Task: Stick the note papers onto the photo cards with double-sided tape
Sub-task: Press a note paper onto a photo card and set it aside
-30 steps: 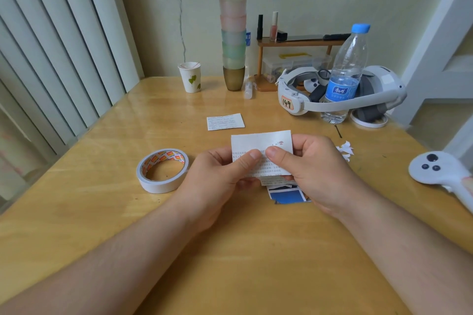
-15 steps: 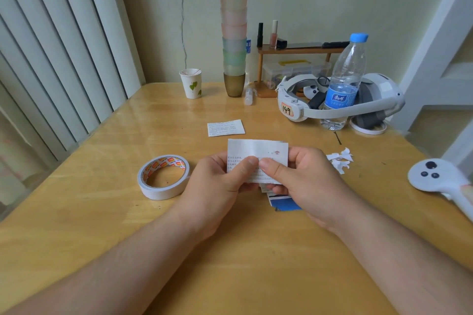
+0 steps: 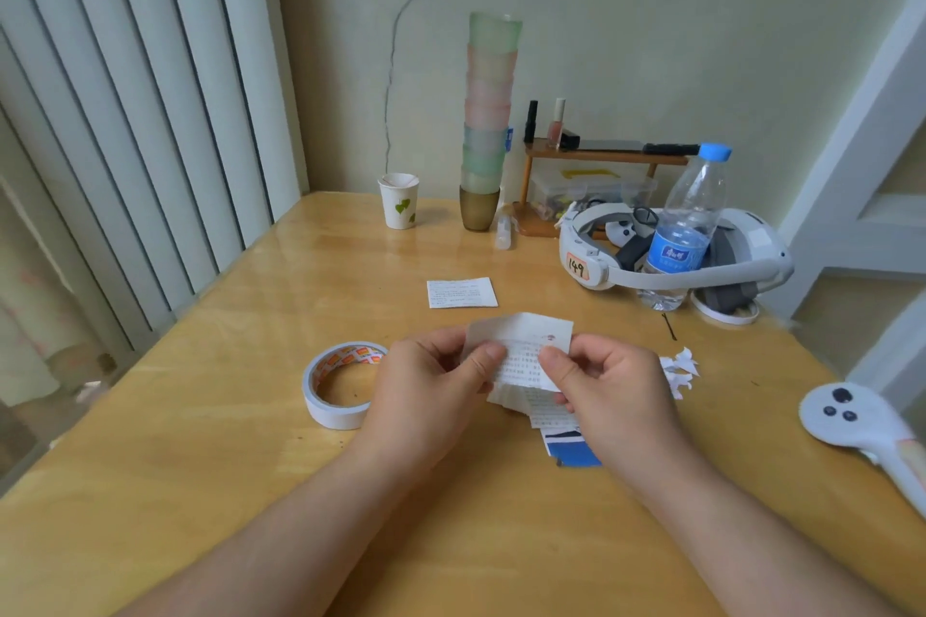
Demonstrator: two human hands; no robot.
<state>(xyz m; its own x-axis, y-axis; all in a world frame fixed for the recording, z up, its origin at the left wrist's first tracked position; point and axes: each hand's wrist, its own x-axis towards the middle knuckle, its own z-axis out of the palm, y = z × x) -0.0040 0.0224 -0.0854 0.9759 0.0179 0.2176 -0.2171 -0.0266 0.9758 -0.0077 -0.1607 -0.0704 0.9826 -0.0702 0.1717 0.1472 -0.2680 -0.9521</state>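
A white printed note paper (image 3: 521, 350) is held above the table centre, its top edge curling. My left hand (image 3: 431, 391) pinches its left side between thumb and fingers. My right hand (image 3: 614, 391) pinches its right side. Under the hands lie more note papers (image 3: 543, 408) and a blue photo card (image 3: 571, 451), partly hidden by my right hand. A roll of double-sided tape (image 3: 340, 383) lies flat just left of my left hand. Another note paper (image 3: 461, 293) lies flat farther back.
White paper scraps (image 3: 679, 368) lie right of my hands. A white controller (image 3: 862, 421) sits at the right edge. Farther back stand a headset (image 3: 751, 261), a water bottle (image 3: 684, 226), a paper cup (image 3: 399, 200), a stack of cups (image 3: 486, 115) and a small shelf (image 3: 601, 155).
The note paper between my hands has bent and tilted, its top edge now curled. Both hands have stayed at the table centre; the view has dropped a little.
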